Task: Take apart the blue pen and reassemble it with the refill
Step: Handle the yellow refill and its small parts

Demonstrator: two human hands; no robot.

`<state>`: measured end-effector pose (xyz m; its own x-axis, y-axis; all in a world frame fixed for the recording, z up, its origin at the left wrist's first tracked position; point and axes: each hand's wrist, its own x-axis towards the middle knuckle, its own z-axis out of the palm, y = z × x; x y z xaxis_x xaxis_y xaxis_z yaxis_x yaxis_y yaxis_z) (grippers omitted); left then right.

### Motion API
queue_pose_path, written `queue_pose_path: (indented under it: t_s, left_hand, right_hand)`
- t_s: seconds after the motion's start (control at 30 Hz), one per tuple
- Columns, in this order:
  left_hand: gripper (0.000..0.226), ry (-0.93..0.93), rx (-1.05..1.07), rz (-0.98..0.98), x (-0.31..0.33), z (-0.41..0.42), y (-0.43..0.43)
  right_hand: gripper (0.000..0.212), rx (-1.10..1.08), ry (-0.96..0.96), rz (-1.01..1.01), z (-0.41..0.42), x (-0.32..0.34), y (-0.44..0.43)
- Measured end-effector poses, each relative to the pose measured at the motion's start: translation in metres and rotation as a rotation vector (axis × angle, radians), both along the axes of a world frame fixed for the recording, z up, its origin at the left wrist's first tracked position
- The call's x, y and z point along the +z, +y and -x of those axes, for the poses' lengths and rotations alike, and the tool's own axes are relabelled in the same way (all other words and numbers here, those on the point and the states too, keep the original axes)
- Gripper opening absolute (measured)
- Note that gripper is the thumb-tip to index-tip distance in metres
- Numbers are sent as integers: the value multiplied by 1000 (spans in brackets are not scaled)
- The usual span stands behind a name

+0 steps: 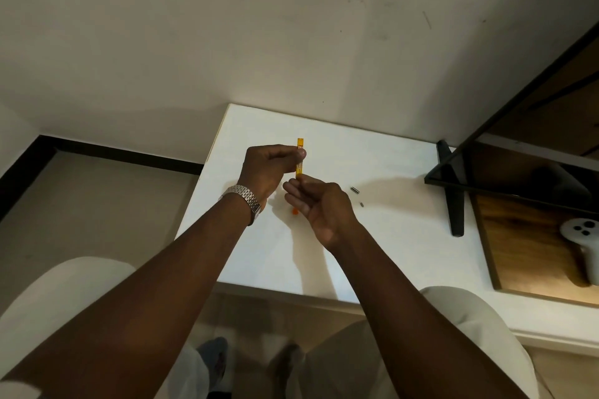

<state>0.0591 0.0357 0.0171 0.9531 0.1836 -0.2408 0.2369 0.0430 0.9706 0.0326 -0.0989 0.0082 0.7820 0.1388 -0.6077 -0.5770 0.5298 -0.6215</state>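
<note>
An orange-yellow translucent pen barrel (300, 157) stands nearly upright above the white table (372, 236). My left hand (269, 172), with a metal watch on its wrist, pinches the barrel near its upper part. My right hand (319, 204) is closed around the barrel's lower end with its fingertips. A small orange piece (295, 211) lies on the table under my hands, partly hidden. Two small dark metal parts (355, 190) (361, 204) lie on the table to the right of my hands. No blue pen shows.
A dark monitor with a black stand (452, 191) leans over the table's right side. A white controller (583, 236) rests on a wooden surface at the far right. A wall runs behind the table, and my knees and shoes show below its front edge.
</note>
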Motion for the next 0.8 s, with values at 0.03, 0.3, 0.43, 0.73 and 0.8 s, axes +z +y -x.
queue_pose_path:
  t_s: [0.03,0.3,0.43,0.73,0.8]
  left_hand:
    - [22,6,8,8,-1,-1,0]
    - [23,46,87,24,-8,-8,3]
    - [24,91,85,-84,-20,-16,4]
    - [25,158,-107,-462,-31,-21,7]
    - [27,157,-134,-547,-30,-23,6]
  right_hand:
    - [21,7,-10,27,1,0,0]
    - [19,178,-4,271,10,3,-9]
    - [12,263,23,365,15,6,-26]
    - [9,138,-4,430,12,10,-59]
    - [10,137,-8,421,13,10,-59]
